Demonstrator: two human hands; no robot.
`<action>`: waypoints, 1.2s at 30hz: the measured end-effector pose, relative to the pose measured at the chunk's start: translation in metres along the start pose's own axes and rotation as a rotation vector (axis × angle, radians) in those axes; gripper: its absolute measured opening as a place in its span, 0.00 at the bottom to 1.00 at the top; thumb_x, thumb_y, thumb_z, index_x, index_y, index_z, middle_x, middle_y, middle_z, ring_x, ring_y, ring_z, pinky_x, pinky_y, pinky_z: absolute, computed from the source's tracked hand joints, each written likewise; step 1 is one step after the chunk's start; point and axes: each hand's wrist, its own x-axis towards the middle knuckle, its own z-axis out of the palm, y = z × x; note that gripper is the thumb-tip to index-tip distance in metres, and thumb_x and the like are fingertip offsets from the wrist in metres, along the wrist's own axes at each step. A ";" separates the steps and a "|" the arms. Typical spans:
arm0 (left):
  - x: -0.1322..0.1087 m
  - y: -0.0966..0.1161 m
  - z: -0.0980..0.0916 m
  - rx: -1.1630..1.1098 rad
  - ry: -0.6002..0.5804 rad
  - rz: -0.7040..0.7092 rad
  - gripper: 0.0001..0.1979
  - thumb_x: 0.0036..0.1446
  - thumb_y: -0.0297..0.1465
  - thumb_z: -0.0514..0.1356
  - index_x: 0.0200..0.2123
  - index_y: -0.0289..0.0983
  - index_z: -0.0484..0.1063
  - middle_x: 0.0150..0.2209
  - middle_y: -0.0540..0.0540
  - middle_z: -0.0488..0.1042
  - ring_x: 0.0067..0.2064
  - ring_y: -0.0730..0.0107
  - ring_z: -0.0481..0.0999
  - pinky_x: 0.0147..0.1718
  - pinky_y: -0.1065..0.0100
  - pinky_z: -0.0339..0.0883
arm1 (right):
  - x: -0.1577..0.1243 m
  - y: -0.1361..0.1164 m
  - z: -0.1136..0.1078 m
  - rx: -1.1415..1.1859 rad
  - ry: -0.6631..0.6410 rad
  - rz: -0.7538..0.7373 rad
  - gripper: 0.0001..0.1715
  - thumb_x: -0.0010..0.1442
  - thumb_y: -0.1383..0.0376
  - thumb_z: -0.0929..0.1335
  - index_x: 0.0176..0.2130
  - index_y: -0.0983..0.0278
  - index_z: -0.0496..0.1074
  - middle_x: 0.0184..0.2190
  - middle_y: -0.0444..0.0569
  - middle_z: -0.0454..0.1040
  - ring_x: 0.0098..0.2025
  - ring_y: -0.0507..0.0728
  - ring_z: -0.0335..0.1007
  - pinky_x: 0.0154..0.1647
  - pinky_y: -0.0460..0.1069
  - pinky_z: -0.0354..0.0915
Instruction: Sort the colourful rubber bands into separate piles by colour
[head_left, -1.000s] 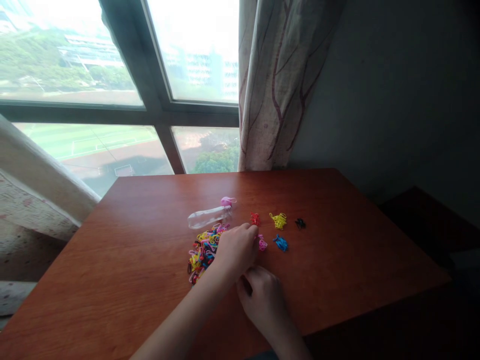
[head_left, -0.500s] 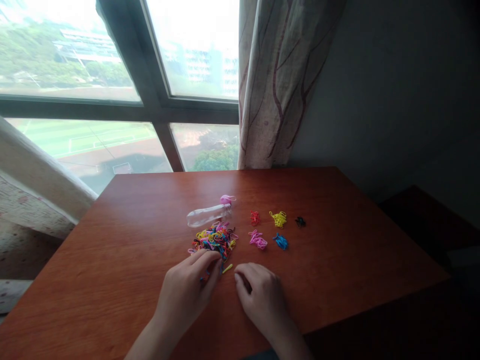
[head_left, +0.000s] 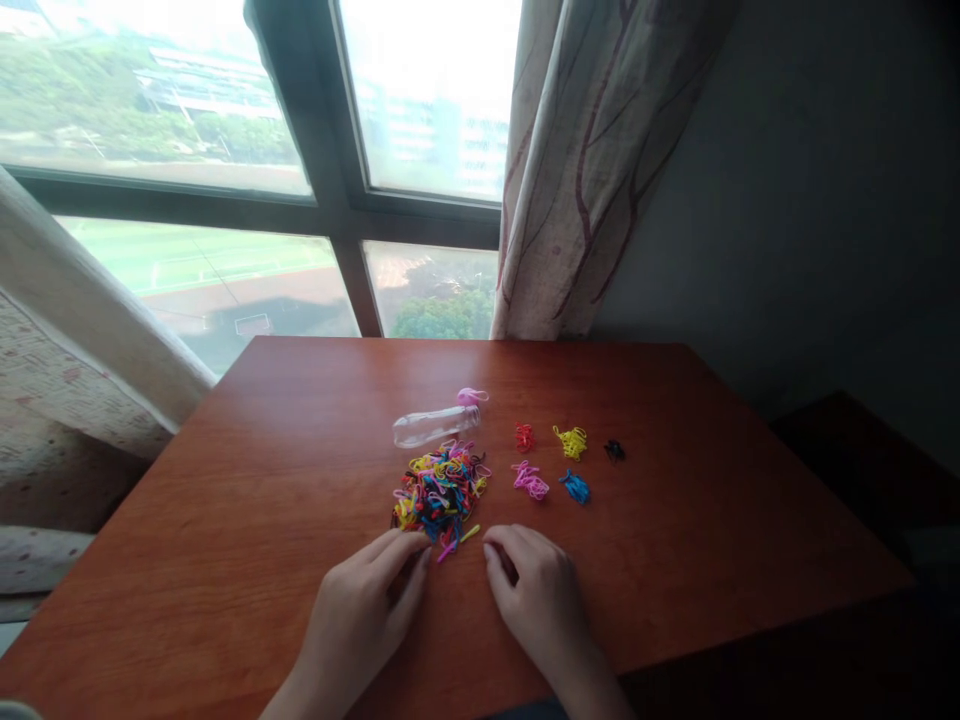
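A heap of small mixed-colour elastic bands (head_left: 442, 490) lies on the wooden table. My left hand (head_left: 371, 595) rests at its near edge, thumb and fingertips drawn together; whether a band is between them is hidden. To the right, my right hand (head_left: 536, 590) is curled with thumb and forefinger meeting, and no band shows at the tips. Between the hands lie a yellow-green band (head_left: 470, 533) and a magenta band (head_left: 447, 551). Sorted beyond my right hand are red bands (head_left: 524, 437), yellow bands (head_left: 571, 443), black bands (head_left: 614, 450), pink bands (head_left: 531, 481) and blue bands (head_left: 575, 486).
Behind the heap, a clear plastic bottle (head_left: 435, 428) lies on its side, with a pink cap (head_left: 469, 397) by its mouth. The wooden table (head_left: 225, 520) meets a window (head_left: 345, 220) with curtains (head_left: 570, 180). A pale rim (head_left: 19, 711) shows at bottom left.
My left hand has drawn back from the heap toward me, uncovering its near side. A magenta band now shows beside the yellow-green one. The view has shifted a little left; my right hand keeps its pose.
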 end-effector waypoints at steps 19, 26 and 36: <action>-0.001 -0.001 0.003 0.038 -0.118 0.081 0.10 0.65 0.29 0.52 0.41 0.42 0.73 0.34 0.49 0.79 0.31 0.68 0.79 0.30 0.71 0.70 | 0.006 -0.003 0.005 -0.037 0.002 0.057 0.12 0.62 0.71 0.66 0.43 0.59 0.74 0.29 0.43 0.76 0.30 0.54 0.72 0.32 0.47 0.56; -0.003 -0.002 0.004 0.039 -0.129 0.066 0.09 0.66 0.30 0.52 0.40 0.42 0.73 0.34 0.49 0.79 0.32 0.68 0.79 0.32 0.71 0.70 | 0.009 -0.003 0.005 -0.013 -0.055 0.020 0.08 0.62 0.71 0.66 0.35 0.59 0.73 0.28 0.42 0.75 0.31 0.54 0.71 0.32 0.47 0.57; -0.002 -0.002 0.003 0.068 -0.092 0.103 0.09 0.65 0.28 0.52 0.40 0.42 0.72 0.32 0.49 0.78 0.30 0.68 0.79 0.28 0.71 0.68 | 0.011 0.030 -0.024 0.221 0.187 0.090 0.10 0.65 0.62 0.66 0.36 0.61 0.76 0.27 0.44 0.77 0.25 0.52 0.71 0.28 0.44 0.63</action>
